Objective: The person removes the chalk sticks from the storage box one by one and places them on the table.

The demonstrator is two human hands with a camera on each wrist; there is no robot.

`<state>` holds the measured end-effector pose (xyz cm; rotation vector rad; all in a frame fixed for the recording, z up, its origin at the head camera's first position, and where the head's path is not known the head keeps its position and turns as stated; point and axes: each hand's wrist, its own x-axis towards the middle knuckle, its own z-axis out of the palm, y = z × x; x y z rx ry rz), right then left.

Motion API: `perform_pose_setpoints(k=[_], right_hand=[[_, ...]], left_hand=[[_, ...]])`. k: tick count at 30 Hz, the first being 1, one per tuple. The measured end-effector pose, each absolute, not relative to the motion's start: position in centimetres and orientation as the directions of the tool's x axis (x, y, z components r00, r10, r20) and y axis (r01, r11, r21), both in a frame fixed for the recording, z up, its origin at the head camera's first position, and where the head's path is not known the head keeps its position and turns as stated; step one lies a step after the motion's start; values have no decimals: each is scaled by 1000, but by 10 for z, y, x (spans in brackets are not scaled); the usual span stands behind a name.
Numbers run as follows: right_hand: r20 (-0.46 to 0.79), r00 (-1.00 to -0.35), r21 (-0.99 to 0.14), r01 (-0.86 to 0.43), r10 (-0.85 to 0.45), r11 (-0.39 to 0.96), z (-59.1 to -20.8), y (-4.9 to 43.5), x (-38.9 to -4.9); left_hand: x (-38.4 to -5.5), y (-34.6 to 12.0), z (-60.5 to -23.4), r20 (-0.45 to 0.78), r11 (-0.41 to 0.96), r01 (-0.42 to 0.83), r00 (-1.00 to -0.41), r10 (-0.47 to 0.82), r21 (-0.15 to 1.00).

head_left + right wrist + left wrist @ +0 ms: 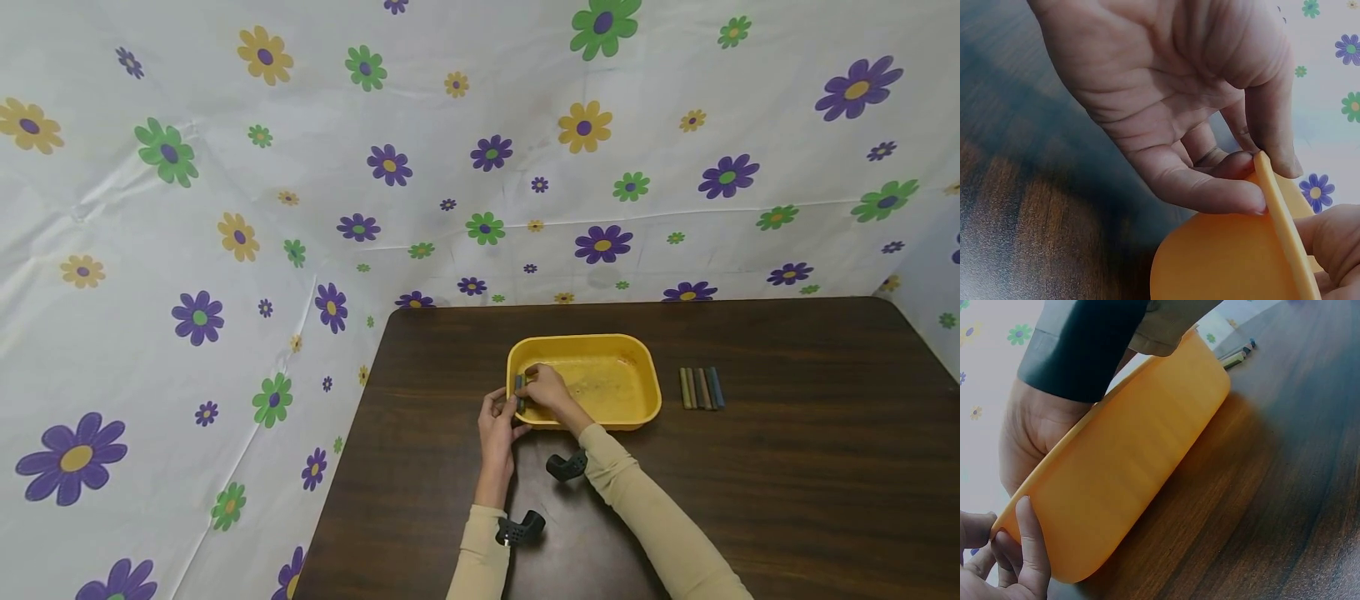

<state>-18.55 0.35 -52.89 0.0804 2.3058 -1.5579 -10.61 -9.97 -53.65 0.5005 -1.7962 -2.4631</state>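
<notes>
A yellow plastic tub (600, 423) stands on the dark table. My left hand (498, 429) grips its left end, thumb over the rim and fingers against the outer wall. In the right wrist view this same left hand (1172, 106) pinches the rim (1279, 212). My right hand (547, 389) reaches into the tub's left end, fingers curled onto slim sticks that look like chalk (519, 382), bluish and greenish, lying along the inner wall. Its fingertips partly cover them. In the left wrist view, the tub's wall (1129, 469) hides the right fingers.
Right of the tub, several chalk-like sticks (702, 389) lie side by side in yellowish, brown and blue tones. The wooden table (787, 483) meets a flower-printed white sheet (480, 192) at its back and left edges. Wrist cameras are strapped over both sleeves.
</notes>
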Motion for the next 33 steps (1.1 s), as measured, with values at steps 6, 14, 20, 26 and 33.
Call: perform_pose_setpoints(k=[6,14,20,26,33], right_hand=[[-266,-951,-893,182,-157,411,-529,2,-186],[-237,-964,-903,173,-121,393,-529,4,-186],[-226,-971,-926,191,-72,325,-529,8,-187],[-220,-973,-927,184,-75,327,-529,16,-189],[-285,-950,-948,259,-130,185,-526,29,-191]], left_hand=[[-104,-98,-532,-215,-310,-137,-948,-234,941],[-105,-101,-530,-230,-307,-160,-951,-208,938],[-109,-100,-542,-227,-319,-150,-949,-220,936],[-108,-99,-543,-219,-295,-144,-946,-240,945],[-108,-99,-542,-210,-273,-141,-947,-245,952]])
